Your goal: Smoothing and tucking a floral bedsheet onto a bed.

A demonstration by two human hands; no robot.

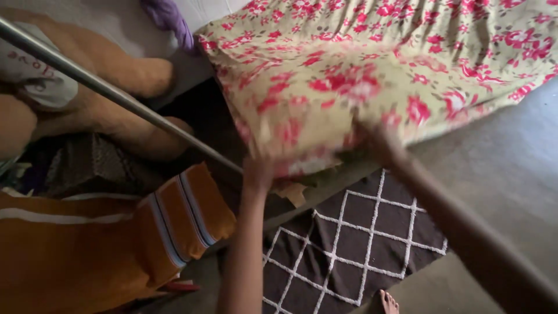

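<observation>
While both arms reach up, my left hand (257, 172) and right hand (378, 142) each grip the floral bedsheet's (349, 75) lower edge, above the diamond-patterned rug (349, 244).

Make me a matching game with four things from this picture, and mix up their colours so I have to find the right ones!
Things:
1. bed sheet
2. rug
3. stuffed toy
4. pole

Colours:
A. dark brown with white crossing lines
B. shiny grey metal
C. pale yellow with red and pink flowers
D. tan and furry

Right pairs: 1-C, 2-A, 3-D, 4-B.

Both hands, the left hand and the right hand, are at the lower edge of the bed sheet.
</observation>
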